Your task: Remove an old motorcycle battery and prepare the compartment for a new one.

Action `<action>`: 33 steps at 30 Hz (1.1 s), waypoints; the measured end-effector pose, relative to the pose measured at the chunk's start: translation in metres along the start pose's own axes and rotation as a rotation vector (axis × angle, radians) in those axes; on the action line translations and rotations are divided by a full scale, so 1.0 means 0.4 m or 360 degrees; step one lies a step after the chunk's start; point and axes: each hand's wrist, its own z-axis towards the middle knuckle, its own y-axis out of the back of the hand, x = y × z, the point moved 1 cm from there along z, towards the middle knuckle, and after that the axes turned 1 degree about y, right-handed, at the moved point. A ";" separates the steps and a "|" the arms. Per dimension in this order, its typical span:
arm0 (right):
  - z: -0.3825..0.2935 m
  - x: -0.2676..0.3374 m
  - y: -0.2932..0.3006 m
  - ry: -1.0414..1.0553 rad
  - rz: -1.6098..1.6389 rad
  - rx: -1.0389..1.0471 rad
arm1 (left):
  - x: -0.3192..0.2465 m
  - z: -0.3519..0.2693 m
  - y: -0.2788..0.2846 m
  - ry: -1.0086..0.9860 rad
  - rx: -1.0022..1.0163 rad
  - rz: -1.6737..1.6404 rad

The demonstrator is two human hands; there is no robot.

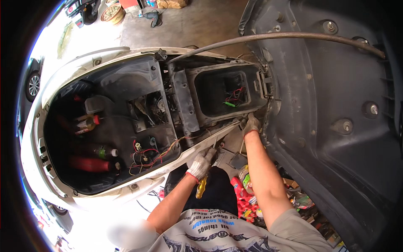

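My left hand (201, 164), in a knitted work glove with a dark palm, holds a screwdriver with a yellow handle (201, 188). Its shaft points up beside the white side panel (217, 132) of a scooter. My right hand (251, 125), also gloved, reaches to the panel's narrow end near the seat hinge (266, 83); its fingertips are partly hidden, so its grip is unclear. Between the hands and the storage bin lies the black frame cover. Red and yellow wires (163, 153) run out over the underseat storage compartment (116, 126).
Bottles and a red cylindrical container (89, 164) lie in the compartment. A smaller black bin (211, 94) holds wires and a green piece. The raised seat base (340, 82) stands at right, with a brown hose (283, 36) across it. A power drill (152, 17) rests on the floor.
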 end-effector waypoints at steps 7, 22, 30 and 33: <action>0.000 0.011 -0.022 0.0072 -0.0079 -0.0042 | 0.001 0.009 0.006 0.0007 0.0062 -0.0017; 0.021 -0.037 0.006 0.0138 0.0333 0.0140 | -0.048 -0.006 0.075 0.0209 0.0212 -0.0028; -0.060 0.005 0.052 0.0081 0.0569 0.0356 | -0.070 -0.001 0.082 0.0243 0.0133 -0.0120; -0.146 -0.012 0.071 0.0127 0.0401 0.0524 | -0.080 0.005 0.063 0.0197 0.0077 -0.0143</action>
